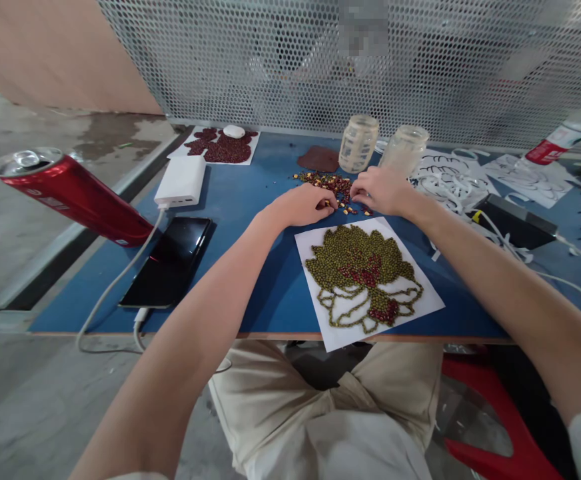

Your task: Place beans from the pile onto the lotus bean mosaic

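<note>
A loose pile of mixed beans and kernels [324, 181], dark red, green and yellow, lies on the blue table. At its near left edge is my left hand [306, 204], its fingers curled and pinched low among the beans. My right hand [378, 191] touches the right side of the pile, fingers bent towards the thumb. What either hand pinches is too small to make out. Just in front of both hands lies a white sheet [315, 293] bearing a flower picture [360, 263] of green and red beans, its lower petals only outlined. The sheet's near corner overhangs the table edge.
Two jars [358, 143] [404, 150] stand behind the pile beside a brown patch [318, 159]. Leftward are a red can [80, 197], a power bank [181, 181], a cabled phone [170, 261] and another bean picture [220, 147]. Paper scraps [450, 177], a black box [515, 220] and a bottle [555, 143] lie right.
</note>
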### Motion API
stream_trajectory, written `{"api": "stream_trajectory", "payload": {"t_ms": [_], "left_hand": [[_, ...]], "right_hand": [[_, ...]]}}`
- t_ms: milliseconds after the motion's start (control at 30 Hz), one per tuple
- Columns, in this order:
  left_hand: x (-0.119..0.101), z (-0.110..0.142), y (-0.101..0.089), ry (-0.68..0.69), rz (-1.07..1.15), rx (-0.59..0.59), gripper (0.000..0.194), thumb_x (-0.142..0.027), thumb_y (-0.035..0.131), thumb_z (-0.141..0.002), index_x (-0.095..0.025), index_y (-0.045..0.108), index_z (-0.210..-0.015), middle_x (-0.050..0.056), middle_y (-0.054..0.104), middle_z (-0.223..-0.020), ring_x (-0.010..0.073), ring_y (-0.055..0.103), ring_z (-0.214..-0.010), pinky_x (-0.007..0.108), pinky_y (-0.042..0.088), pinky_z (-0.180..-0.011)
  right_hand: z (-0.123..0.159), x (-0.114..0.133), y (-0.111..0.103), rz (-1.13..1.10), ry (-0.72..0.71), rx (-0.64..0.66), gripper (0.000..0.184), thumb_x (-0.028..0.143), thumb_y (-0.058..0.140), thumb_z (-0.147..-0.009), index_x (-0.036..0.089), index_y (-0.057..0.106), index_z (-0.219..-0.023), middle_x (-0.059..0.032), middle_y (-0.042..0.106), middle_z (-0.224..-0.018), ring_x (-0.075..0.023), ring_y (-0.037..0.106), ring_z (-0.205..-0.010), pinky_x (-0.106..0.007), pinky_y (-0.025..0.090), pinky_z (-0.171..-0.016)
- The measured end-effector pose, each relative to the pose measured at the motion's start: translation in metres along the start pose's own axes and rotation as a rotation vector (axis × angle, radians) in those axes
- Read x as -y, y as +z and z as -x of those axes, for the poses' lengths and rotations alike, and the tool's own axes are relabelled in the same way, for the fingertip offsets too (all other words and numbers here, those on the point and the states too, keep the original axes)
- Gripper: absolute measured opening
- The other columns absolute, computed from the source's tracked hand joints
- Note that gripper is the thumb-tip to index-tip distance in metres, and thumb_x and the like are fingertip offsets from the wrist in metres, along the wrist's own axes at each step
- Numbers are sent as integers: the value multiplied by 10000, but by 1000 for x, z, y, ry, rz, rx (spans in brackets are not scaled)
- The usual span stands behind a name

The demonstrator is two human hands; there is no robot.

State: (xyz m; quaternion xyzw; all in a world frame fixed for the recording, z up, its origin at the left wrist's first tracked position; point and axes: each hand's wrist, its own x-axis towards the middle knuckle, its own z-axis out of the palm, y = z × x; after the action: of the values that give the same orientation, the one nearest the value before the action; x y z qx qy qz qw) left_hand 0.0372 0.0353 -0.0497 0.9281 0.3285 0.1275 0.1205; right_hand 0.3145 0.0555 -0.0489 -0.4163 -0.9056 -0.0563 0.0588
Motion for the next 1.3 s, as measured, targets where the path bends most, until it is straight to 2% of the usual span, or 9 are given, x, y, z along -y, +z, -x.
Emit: {"api": "stream_trajectory", "payload": {"t_ms": [133,233,367,433,533,633,967,1133,1300], "left_hand": [[0,0,0,-7,-8,-2,356,-251,609,-1005,-211,860,-1255,73,874,-1052,182,718,-824,324,480,-771],[1,-1,1,-19,-18,-3,358,-272,612,-1011,-208,857,-1263,76,868,-1023,183,705,-802,324,452,-732],[2,-1,2,-9,1,-7,354,-273,611,-1012,-200,853,-1260,80,873,-1070,185,716,-833,322,462,-752],[2,-1,2,-14,6,-9,346,-275,613,-1012,-204,855,-1248,73,872,-1065,182,715,-835,318,466,-759],[1,0,2,-38,10,-18,341,-294,619,-1019,-210,855,-1251,62,860,-1008,185,708,-826,316,460,-746],[-1,1,1,-53,20,-18,337,-293,624,-1016,-212,858,-1244,54,844,-961,188,700,-814,317,452,-733],[-2,2,-1,-51,22,-10,349,-313,612,-1018,-213,861,-1241,66,846,-973,187,688,-795,324,442,-716],[-3,2,-1,-54,17,-16,348,-310,612,-1009,-219,862,-1234,68,856,-999,186,701,-811,318,456,-722],[-3,2,-1,-63,15,-5,364,-324,609,-1020,-217,860,-1261,78,865,-1046,191,707,-819,322,465,-737]], "right_hand": [[1,4,-3,-9,-10,-32,151,280,640,-953,215,771,-914,-122,751,-960,-314,609,-989,-466,399,-915],[10,12,-11,-102,-30,-117,83,273,645,-917,225,703,-883,-97,723,-899,-292,591,-932,-445,407,-886],[36,43,-28,-318,-93,-202,44,254,647,-926,235,646,-886,-56,682,-859,-243,581,-849,-406,411,-840],[55,68,-36,-420,-147,-160,50,223,641,-951,235,639,-902,-41,694,-887,-220,583,-842,-388,408,-833],[81,104,-44,-538,-214,0,112,195,655,-960,233,611,-864,-16,659,-848,-189,558,-793,-363,401,-804],[99,125,-45,-588,-231,67,145,202,665,-980,229,616,-846,2,624,-806,-178,530,-761,-356,393,-802],[106,125,-46,-573,-242,162,155,266,674,-1040,230,690,-890,-7,638,-818,-204,549,-809,-375,388,-831],[105,122,-47,-616,-180,192,166,332,676,-1068,247,695,-926,-11,650,-848,-214,576,-826,-390,423,-855],[102,124,-45,-653,-85,246,248,426,754,-1032,246,663,-888,-12,650,-869,-206,562,-809,-370,410,-795]]}}
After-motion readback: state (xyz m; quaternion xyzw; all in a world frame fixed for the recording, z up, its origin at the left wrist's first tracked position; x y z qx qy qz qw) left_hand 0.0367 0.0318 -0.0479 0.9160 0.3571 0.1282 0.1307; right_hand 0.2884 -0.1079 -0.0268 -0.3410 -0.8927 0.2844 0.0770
